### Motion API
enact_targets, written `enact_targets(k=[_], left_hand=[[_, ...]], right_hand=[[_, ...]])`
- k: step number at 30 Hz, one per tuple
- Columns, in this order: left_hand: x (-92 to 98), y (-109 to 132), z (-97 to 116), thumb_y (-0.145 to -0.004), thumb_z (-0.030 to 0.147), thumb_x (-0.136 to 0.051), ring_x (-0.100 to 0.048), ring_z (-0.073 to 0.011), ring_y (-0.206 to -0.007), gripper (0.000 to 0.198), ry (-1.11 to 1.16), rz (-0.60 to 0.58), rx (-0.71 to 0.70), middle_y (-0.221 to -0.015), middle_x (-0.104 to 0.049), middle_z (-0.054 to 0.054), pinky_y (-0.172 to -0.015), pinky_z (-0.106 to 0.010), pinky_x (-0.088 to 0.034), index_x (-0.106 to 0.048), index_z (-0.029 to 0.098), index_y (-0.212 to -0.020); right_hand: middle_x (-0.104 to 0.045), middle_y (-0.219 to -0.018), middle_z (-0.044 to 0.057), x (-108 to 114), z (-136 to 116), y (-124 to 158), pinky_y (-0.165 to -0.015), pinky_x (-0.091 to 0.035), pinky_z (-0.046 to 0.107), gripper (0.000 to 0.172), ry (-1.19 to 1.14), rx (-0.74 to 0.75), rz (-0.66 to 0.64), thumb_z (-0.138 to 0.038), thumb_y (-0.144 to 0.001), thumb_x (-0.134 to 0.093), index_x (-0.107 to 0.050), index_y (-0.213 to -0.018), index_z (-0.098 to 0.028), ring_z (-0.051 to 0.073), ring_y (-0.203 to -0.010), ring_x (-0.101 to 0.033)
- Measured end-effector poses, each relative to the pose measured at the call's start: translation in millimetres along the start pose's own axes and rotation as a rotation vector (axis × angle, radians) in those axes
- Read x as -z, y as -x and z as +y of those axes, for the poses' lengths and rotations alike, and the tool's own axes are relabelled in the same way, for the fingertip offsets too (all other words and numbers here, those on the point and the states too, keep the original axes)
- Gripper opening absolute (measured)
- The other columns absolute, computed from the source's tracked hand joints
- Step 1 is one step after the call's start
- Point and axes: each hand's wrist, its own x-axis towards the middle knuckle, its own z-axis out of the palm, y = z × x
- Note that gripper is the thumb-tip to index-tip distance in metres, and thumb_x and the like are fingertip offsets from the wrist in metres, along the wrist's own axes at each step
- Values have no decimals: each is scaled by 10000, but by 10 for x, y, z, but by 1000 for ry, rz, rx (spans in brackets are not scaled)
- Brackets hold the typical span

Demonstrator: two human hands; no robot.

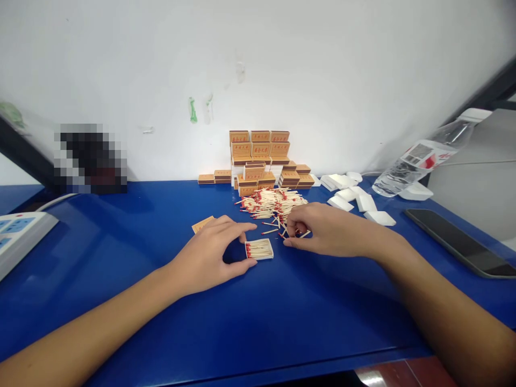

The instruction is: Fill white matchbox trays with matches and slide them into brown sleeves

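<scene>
My left hand (215, 247) reaches round the left end of a small white matchbox tray (260, 249), thumb at its near corner and a finger at the far one. Matchsticks with red heads lie side by side in the tray. To its right, my right hand (318, 228) is curled in a pinch, low over loose matches at the near edge of a large matchstick pile (274, 203). Red heads show around its fingertips; what they hold, if anything, is hidden. Partly behind my left hand lies an orange matchbox sleeve (202, 224).
Orange matchboxes (260, 149) are stacked against the wall. White empty trays (365, 200) lie scattered at the back right, beside a leaning water bottle (423, 156) and a dark phone (459, 242). A white power strip (24, 236) is on the left of the blue table (250, 322).
</scene>
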Motion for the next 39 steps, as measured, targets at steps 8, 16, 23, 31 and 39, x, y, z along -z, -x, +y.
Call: enact_targets(k=[8, 16, 23, 31, 39], left_hand=[[16, -16, -49, -944, 367, -773, -675, -252, -1034, 438, -53, 0, -17, -1080, -751, -42, -960, -459, -532, -652, 242, -1346], [11, -9, -25, -940, 369, -768, -681, -269, -1055, 518, -83, 1, -29, -1104, -755, -54, -977, -480, -533, -601, 240, -1413], [20, -7, -44, -933, 337, -784, -670, -253, -1059, 584, -86, 23, -31, -1105, -752, -37, -988, -457, -520, -560, 249, -1464], [-27, -4, -3, -929, 360, -784, -679, -245, -1033, 520, -36, 3, 20, -1094, -750, -23, -967, -440, -526, -608, 259, -1408], [-18, -7, -17, -917, 345, -789, -666, -260, -1062, 590, -38, 45, 32, -1095, -751, -30, -981, -480, -526, -558, 251, -1453]], right_hand=[[-686, -816, 24, -37, -14, 9, -606, -372, 316, 155, -54, 24, -40, -283, -976, -640, -621, -830, -234, 175, -687, -557], [-680, -898, 32, -115, -347, -76, -687, -379, 301, 127, -88, 178, 129, -235, -1023, -608, -629, -902, -203, 163, -763, -563], [-682, -930, 48, -157, -186, -136, -719, -406, 310, 99, -48, 160, 213, -210, -1023, -604, -672, -953, -195, 183, -823, -587], [-672, -958, 66, -226, -59, -204, -748, -423, 327, 129, -39, 103, 134, -231, -1043, -580, -628, -930, -192, 198, -855, -583], [-646, -865, 19, -182, -318, -147, -715, -410, 299, 102, -123, 177, 199, -186, -1003, -606, -649, -913, -208, 170, -789, -578]])
